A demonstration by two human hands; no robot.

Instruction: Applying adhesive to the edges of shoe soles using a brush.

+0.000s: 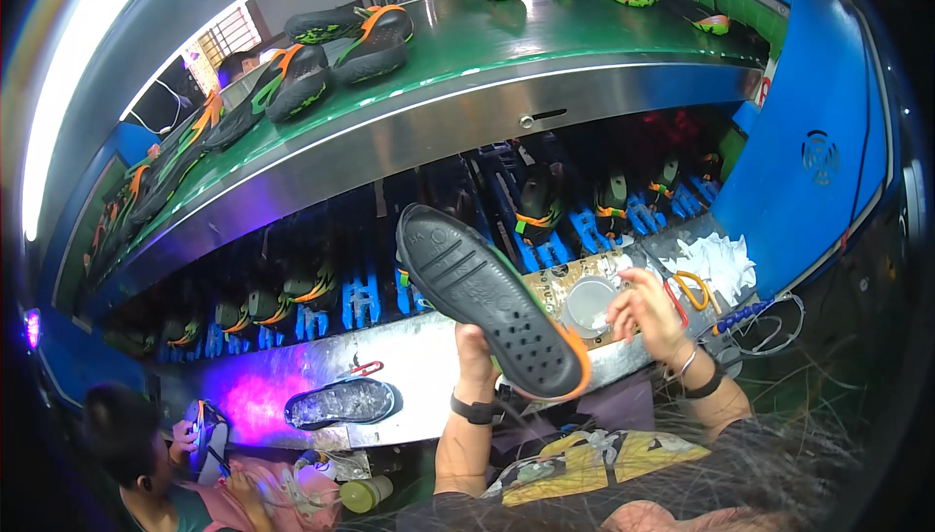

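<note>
The left hand (474,357) grasps the black sole (467,279) at mid-view, underside showing, its orange-edged end toward half past four. At 3 o'clock from it, the right hand (645,313) is loose, fingers half curled, with the dish (587,306) just beside at 9 o'clock and white scraps (723,264) at 2. On the bench (424,342), a blue-rimmed sole (341,403) lies at 8 o'clock from the first.

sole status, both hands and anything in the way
Left hand gripping sole, underside to camera. Right hand off it, fingers part curled. Round dish shows between right hand and sole.
</note>
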